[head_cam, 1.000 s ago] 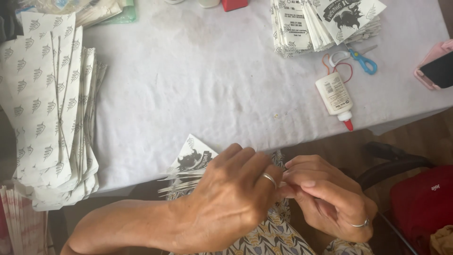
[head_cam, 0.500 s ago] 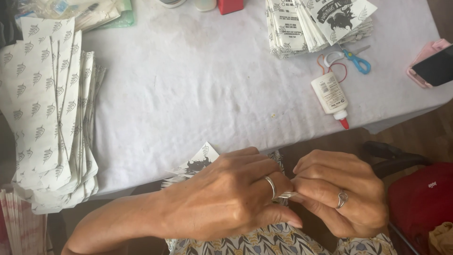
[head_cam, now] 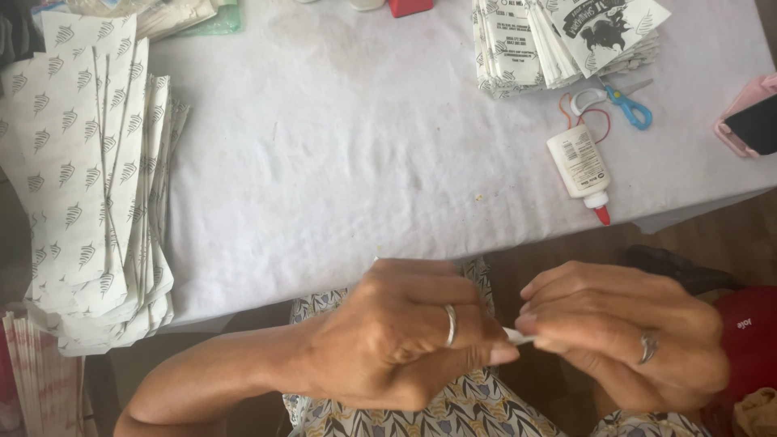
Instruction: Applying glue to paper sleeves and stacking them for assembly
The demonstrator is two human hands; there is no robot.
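My left hand (head_cam: 405, 336) and my right hand (head_cam: 627, 332) meet over my lap, below the table's near edge. Both are closed on a small white folded piece of paper (head_cam: 515, 335); only its tip shows between the fingertips, and the rest is hidden inside my left hand. Each hand wears a ring. A patterned garment (head_cam: 453, 409) lies under the hands.
A table with a white cloth (head_cam: 356, 146) holds a stack of printed white paper bags (head_cam: 81, 186) at the left, a pile of printed labels (head_cam: 558, 40), blue-handled scissors (head_cam: 627, 101), a white glue bottle with red tip (head_cam: 581, 166) and a pink-cased phone (head_cam: 749, 121).
The printed paper piece seen sticking out from my left hand earlier is now hidden in it. Both hands have drawn closer to the camera and turned slightly.
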